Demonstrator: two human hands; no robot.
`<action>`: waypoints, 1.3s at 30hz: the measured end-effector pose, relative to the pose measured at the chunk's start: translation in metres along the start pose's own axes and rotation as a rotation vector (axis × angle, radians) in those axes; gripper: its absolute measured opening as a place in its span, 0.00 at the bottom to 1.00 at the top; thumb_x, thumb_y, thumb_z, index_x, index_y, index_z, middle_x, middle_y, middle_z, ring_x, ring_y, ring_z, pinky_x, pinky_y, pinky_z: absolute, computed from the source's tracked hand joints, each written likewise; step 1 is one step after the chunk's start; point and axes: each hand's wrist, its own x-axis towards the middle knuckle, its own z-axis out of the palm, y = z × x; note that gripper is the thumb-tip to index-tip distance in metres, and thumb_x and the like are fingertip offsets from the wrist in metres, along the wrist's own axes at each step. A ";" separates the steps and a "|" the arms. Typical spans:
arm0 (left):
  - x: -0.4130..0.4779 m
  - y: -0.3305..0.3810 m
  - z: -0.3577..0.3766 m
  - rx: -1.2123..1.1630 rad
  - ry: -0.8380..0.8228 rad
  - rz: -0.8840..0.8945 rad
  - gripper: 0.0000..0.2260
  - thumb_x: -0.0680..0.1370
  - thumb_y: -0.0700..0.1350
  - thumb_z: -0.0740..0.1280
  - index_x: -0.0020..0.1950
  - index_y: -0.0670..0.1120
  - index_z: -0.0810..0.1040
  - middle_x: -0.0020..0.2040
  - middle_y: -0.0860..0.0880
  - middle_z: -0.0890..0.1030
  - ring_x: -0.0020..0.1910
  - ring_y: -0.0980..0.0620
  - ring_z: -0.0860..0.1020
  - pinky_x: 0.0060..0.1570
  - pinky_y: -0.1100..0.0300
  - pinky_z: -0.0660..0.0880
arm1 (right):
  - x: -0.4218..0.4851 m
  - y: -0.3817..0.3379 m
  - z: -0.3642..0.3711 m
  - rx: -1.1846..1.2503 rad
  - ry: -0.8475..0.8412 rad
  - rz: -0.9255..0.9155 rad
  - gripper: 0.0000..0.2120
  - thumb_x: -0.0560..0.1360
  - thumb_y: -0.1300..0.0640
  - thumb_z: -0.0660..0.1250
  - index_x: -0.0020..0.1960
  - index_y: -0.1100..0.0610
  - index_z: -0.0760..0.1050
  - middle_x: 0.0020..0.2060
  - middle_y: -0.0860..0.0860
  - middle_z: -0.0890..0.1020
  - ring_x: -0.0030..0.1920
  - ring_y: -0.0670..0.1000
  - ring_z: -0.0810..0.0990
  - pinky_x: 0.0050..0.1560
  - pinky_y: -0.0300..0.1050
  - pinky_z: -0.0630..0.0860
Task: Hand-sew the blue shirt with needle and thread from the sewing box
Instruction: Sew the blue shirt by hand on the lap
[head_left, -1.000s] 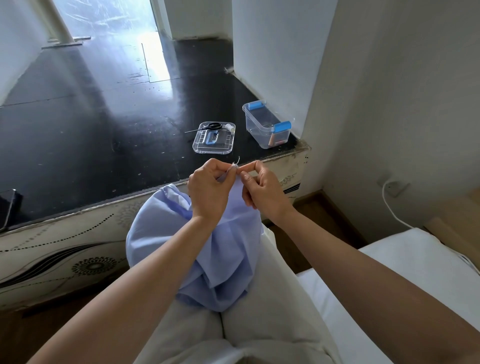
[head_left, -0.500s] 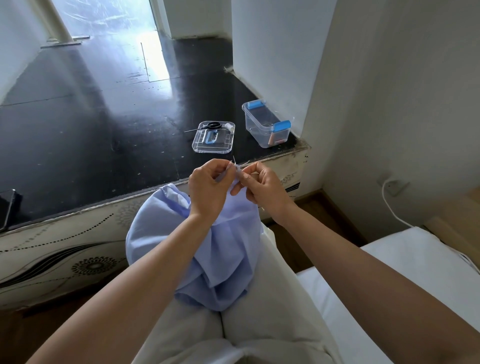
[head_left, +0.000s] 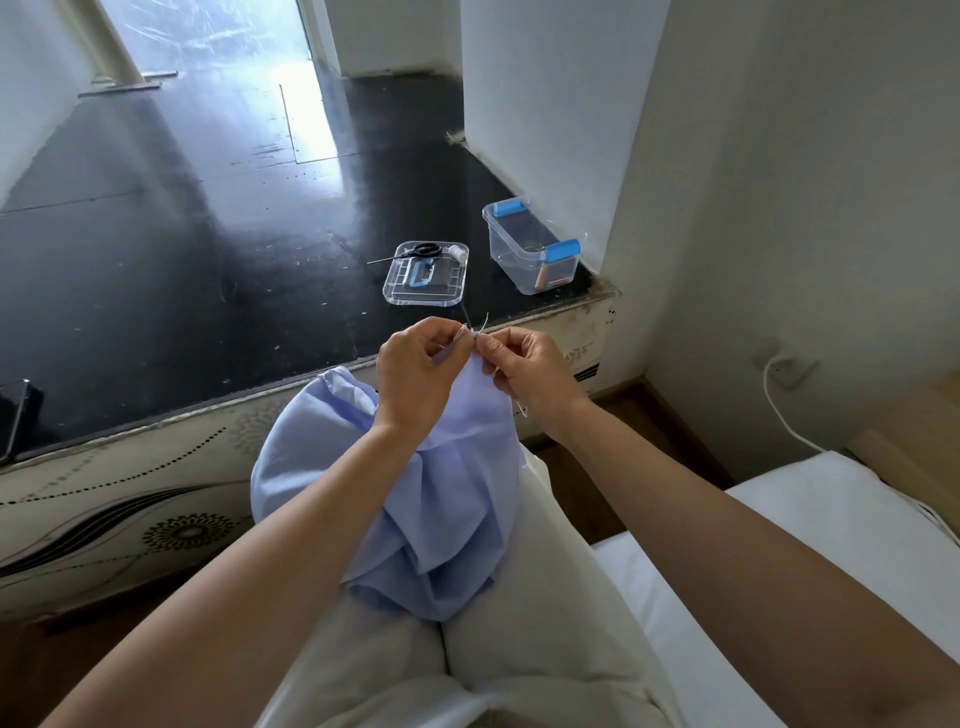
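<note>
— Above the lap, between both hands: is that where the shirt (head_left: 452, 519) sits?
— Yes. It is heaped on the thighs, with one fold lifted to the fingers. The left hand (head_left: 415, 374) pinches that fold from the left; the right hand (head_left: 535, 374) pinches its top edge from the right, fingertips nearly touching.
— And the needle (head_left: 464, 316)?
— A thin sliver pokes up out of the pinch, slanting away from the body toward the lid (head_left: 426, 283) (too fine to say which hand holds it). A thread (head_left: 484, 322) end curls just beside it.
— Which hand is nearer?
— Neither, plainly; both meet at its base. I judge the pull must run along that axis, up and forward.
</note>
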 end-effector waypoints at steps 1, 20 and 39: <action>0.001 -0.003 -0.001 0.001 -0.008 -0.005 0.10 0.75 0.50 0.69 0.47 0.44 0.84 0.39 0.54 0.82 0.36 0.57 0.79 0.43 0.60 0.78 | 0.000 -0.001 -0.001 -0.001 0.028 0.012 0.12 0.80 0.53 0.64 0.50 0.62 0.78 0.37 0.51 0.80 0.36 0.44 0.77 0.34 0.31 0.74; 0.002 -0.009 -0.006 -0.072 -0.179 0.045 0.04 0.78 0.41 0.68 0.47 0.42 0.82 0.40 0.49 0.82 0.38 0.52 0.79 0.42 0.62 0.77 | 0.024 -0.015 -0.047 0.365 0.568 0.083 0.05 0.81 0.58 0.59 0.48 0.58 0.70 0.29 0.48 0.69 0.25 0.44 0.66 0.26 0.37 0.67; 0.001 -0.008 -0.004 -0.057 -0.120 0.010 0.03 0.79 0.40 0.68 0.47 0.47 0.80 0.39 0.60 0.78 0.39 0.65 0.76 0.40 0.71 0.72 | 0.021 -0.002 -0.063 0.162 0.748 0.174 0.16 0.74 0.63 0.71 0.58 0.56 0.70 0.42 0.47 0.74 0.35 0.42 0.73 0.34 0.31 0.70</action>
